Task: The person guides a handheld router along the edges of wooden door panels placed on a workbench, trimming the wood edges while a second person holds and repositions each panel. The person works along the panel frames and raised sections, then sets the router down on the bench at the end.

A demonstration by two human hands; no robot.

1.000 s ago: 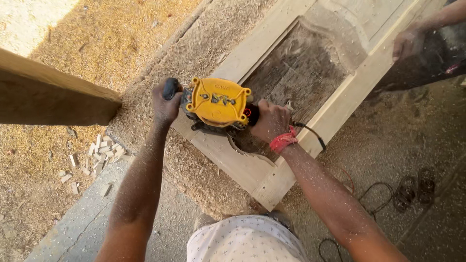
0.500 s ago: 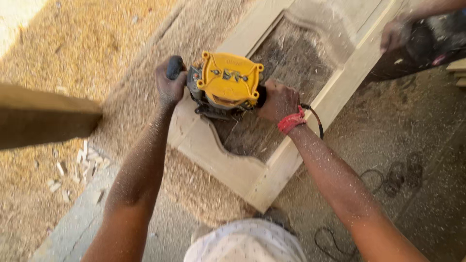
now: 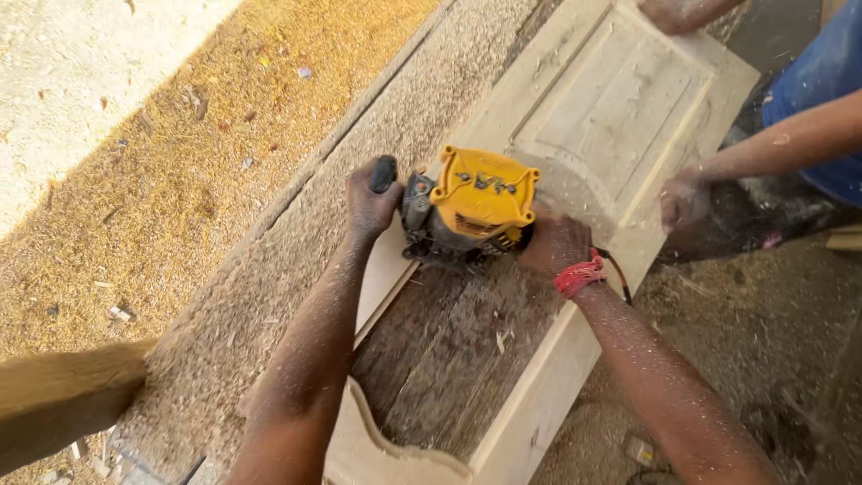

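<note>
At the far left of the view, a thick timber beam lay across a floor covered in sawdust, well apart from the work. Further right, the left hand was closed around the black knob on the near side of a yellow router. The router was seated on a pale wooden door frame, at the point where the open, dark-boarded recess met the raised panel. The right hand, marked by a red wrist band, was wrapped around the opposite handle, which was hidden by the fingers.

The step in hand was judged to be a routing pass along the inner edge of the frame. The next move was judged to require even pressure from both hands, with the base kept flat.

Open room was available along the frame toward the panel. At the right, a co-worker's hand was held against the outer rail and was to be kept clear of the cutter path. The scalloped edge lay near the bottom.
</note>
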